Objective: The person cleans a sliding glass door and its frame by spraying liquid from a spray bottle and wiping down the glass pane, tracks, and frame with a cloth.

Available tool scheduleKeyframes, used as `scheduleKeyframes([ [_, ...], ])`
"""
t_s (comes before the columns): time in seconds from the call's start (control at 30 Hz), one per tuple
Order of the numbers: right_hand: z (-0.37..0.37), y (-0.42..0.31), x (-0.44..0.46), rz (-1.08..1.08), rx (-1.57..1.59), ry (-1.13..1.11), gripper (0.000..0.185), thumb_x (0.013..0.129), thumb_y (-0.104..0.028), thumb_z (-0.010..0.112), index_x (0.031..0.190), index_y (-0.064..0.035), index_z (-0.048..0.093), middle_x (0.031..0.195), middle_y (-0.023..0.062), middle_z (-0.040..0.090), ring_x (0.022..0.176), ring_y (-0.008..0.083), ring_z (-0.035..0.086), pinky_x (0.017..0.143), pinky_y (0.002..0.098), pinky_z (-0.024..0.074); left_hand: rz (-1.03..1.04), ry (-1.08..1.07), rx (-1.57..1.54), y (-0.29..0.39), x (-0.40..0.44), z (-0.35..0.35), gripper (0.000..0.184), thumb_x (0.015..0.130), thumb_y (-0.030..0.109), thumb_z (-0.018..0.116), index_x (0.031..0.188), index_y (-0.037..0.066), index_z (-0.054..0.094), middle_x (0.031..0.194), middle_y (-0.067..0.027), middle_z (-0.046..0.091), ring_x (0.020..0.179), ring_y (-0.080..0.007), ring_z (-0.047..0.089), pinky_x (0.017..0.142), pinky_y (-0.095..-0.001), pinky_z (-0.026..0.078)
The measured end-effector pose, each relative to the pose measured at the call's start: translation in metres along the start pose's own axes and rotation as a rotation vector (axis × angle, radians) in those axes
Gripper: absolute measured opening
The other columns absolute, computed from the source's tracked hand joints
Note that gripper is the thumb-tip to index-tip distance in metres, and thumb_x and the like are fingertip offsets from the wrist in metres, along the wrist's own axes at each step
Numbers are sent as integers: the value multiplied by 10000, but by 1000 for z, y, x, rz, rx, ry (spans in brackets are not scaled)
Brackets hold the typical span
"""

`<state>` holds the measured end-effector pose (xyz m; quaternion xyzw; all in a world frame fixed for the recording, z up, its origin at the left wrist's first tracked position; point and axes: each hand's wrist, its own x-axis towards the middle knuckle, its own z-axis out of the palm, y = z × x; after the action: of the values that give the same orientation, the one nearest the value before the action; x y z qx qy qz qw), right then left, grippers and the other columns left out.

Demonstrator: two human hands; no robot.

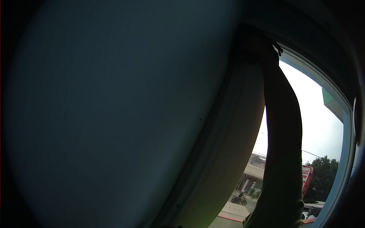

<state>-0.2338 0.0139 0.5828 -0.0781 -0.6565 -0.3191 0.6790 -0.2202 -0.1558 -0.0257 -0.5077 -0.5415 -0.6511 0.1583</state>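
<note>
A raised arm, which I take to be mine, reaches from the bottom right up to the window's top corner. At its end my right hand [259, 45] is in deep shadow against the frame. It looks closed around something dark; a thin black hooked piece [280, 50] sticks out to the right of it. What that thing is, I cannot make out. A green-tinted sleeve [279, 193] covers the arm's lower part. My left hand is out of view.
A large dark bluish panel or wall [114, 114] fills the left side, very close. Beside it runs the inner window edge [224, 152]; the pale window frame [346, 133] curves on the right. Outside are a motorcycle with a rider [239, 198], a red sign [307, 176] and a tree [325, 176].
</note>
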Motion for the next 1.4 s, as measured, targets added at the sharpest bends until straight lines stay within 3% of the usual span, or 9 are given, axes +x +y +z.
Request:
scheduleKeyframes([
  [0.37, 8, -82, -257, -42, 178, 205, 510, 831, -166, 538, 1297, 40, 511, 1344, 284, 446, 1308, 443, 370, 1081, 502, 339, 291, -97, -79, 8, 21, 6, 409, 765, 73, 673, 1150, -6, 559, 954, -173, 615, 764, -288, 628, 682, -356, 497],
  [0.47, -32, -137, -397, -171, 196, -51, 554, 848, -167, 528, 1354, 50, 463, 1368, 302, 441, 1319, 437, 379, 1100, 536, 330, -382, -112, -380, 49, 8, -2, 443, 732, 98, 703, 1147, -18, 597, 1111, -149, 639, 1075, -215, 611, 897, -342, 492],
  [0.57, -49, -158, -492, -202, 210, -265, 466, 861, -164, 527, 1271, 58, 551, 1329, 280, 497, 1302, 438, 408, 1103, 529, 334, -431, 1, -341, 65, -18, -3, 443, 734, 89, 682, 1151, -24, 586, 1092, -154, 634, 1071, -220, 607, 899, -345, 486],
  [0.63, -50, -156, -495, -203, 288, -241, 392, 873, -151, 528, 1204, 45, 602, 1309, 250, 531, 1296, 409, 430, 1096, 516, 348, -452, -281, -168, 58, -29, -25, 508, 729, 101, 697, 1204, -7, 556, 1048, -127, 654, 959, -183, 640, 856, -318, 503],
  [0.83, -29, -107, -332, -186, 331, 24, 388, 894, -127, 506, 1248, 15, 574, 1329, 204, 524, 1246, 342, 490, 1079, 435, 353, -423, -162, -180, 52, -80, -20, 452, 736, 147, 719, 1144, 6, 586, 995, -95, 666, 810, -137, 630, 721, -275, 508],
  [0.93, -44, -126, -379, -298, 103, 105, 402, 912, -139, 490, 1277, 20, 544, 1338, 222, 499, 1252, 357, 470, 1077, 470, 344, -467, -222, -78, 44, -103, -22, 451, 738, 156, 715, 1142, 4, 586, 986, -105, 662, 790, -148, 633, 708, -283, 509],
  [1.13, -105, -207, -701, -316, 426, -834, 367, 899, -231, 571, 1224, -65, 612, 1271, 208, 562, 1242, 354, 488, 1100, 480, 331, -632, -284, 124, 23, -160, -15, 418, 720, 153, 695, 1097, 3, 595, 907, -131, 622, 724, -209, 625, 669, -307, 502],
  [1.2, -118, -200, -761, 60, 1019, -749, 303, 861, -181, 613, 1146, -87, 657, 1181, 168, 622, 1158, 329, 556, 1029, 421, 414, -640, -280, 160, 21, -180, 3, 405, 718, 152, 690, 1084, 7, 597, 889, -135, 611, 710, -224, 619, 663, -314, 500],
  [1.4, -137, -177, -653, 295, 1043, -850, 296, 857, -236, 588, 1115, -107, 656, 1102, 108, 656, 929, 321, 617, 847, 400, 483, -688, -251, 96, 10, -217, 21, 396, 738, 166, 704, 1092, 21, 599, 926, -130, 609, 752, -246, 623, 696, -330, 500],
])
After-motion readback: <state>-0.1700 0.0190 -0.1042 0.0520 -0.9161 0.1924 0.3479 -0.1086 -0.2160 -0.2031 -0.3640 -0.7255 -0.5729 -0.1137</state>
